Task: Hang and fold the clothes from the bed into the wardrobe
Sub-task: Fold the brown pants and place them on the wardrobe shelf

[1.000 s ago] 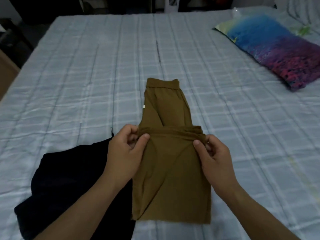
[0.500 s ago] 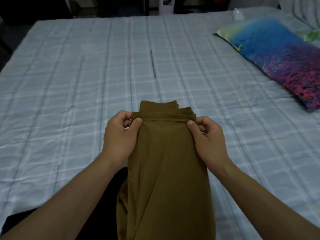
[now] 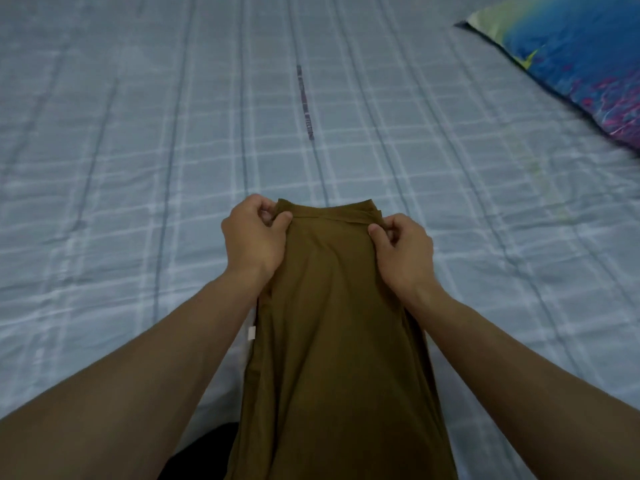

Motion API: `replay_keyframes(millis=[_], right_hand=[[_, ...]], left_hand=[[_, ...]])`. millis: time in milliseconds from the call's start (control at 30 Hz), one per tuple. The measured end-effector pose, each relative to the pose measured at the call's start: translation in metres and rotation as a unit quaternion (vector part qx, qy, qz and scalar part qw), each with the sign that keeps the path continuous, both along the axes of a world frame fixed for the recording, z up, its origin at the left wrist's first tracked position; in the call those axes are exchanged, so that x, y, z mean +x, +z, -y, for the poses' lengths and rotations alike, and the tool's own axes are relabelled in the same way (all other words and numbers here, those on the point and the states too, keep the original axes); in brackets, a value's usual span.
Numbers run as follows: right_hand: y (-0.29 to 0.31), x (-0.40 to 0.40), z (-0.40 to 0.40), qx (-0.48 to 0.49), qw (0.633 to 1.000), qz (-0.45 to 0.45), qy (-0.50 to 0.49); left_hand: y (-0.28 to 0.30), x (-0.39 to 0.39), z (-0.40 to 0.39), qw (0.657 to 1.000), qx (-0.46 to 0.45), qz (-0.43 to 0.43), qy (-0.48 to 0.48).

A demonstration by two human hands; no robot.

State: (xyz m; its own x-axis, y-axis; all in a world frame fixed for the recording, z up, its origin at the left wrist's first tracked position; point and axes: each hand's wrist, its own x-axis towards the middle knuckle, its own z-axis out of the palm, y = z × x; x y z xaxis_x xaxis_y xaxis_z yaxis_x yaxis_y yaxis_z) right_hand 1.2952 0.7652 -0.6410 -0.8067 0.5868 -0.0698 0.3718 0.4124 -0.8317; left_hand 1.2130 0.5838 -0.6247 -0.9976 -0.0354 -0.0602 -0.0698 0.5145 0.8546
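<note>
An olive-brown garment (image 3: 332,341) lies lengthwise on the bed (image 3: 138,168), folded over on itself, its far edge level with my hands. My left hand (image 3: 254,239) pinches the far left corner of that folded edge between thumb and fingers. On the other corner my right hand (image 3: 403,252) pinches the cloth the same way. A small white tag (image 3: 252,332) sticks out from the garment's left side. A black garment (image 3: 197,452) shows only as a dark patch at the bottom, under my left forearm.
The bed is covered by a light blue checked sheet that fills the view. A bright blue, green and pink pillow (image 3: 581,64) lies at the far right. A short dark strip (image 3: 305,102) lies on the sheet beyond my hands.
Both hands carried the garment's near edge away from me over the rest of it, up to its far end. The view moved forward, so the black garment is almost out of frame.
</note>
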Motion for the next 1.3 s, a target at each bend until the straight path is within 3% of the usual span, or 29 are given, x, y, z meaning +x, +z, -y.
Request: replay_keyframes(millis=[100,167,267,333,433,567,733,900,1000,1100,1300], right_hand=[[0.006,0.008,0.001,0.007,1.000,0.004,-0.021],[0.013,0.024,0.007,0.115,0.993,-0.020,0.002],[0.014,0.051,0.035,0.248,0.950,-0.072,0.174],[0.002,0.064,0.045,0.274,0.923,0.007,0.271],[-0.024,0.067,0.032,0.353,0.871,0.136,0.314],[-0.040,0.060,0.027,0.369,0.865,0.138,0.311],[-0.015,0.063,0.025,0.332,0.864,0.166,0.340],[-0.009,0.128,0.049,0.306,0.884,0.124,0.332],[-0.028,0.149,0.048,0.353,0.849,0.158,0.361],[-0.038,0.143,0.046,0.373,0.845,0.149,0.354],[-0.006,0.146,0.046,0.307,0.848,0.197,0.384]], left_hand=[[0.003,0.011,-0.006,0.999,-0.004,-0.029,-0.018],[0.006,0.037,-0.009,0.986,-0.087,-0.120,-0.071],[0.002,0.084,-0.012,0.915,-0.233,-0.255,-0.209],[-0.013,0.098,-0.005,0.880,-0.325,-0.210,-0.277],[-0.043,0.090,0.021,0.859,-0.404,-0.100,-0.298],[-0.060,0.083,0.028,0.860,-0.402,-0.079,-0.305],[-0.033,0.089,0.025,0.857,-0.409,-0.050,-0.311],[-0.024,0.146,0.048,0.849,-0.388,-0.127,-0.336],[-0.043,0.151,0.071,0.828,-0.410,-0.081,-0.373],[-0.053,0.142,0.076,0.813,-0.427,-0.071,-0.390],[0.002,0.147,0.080,0.845,-0.339,0.044,-0.412]])
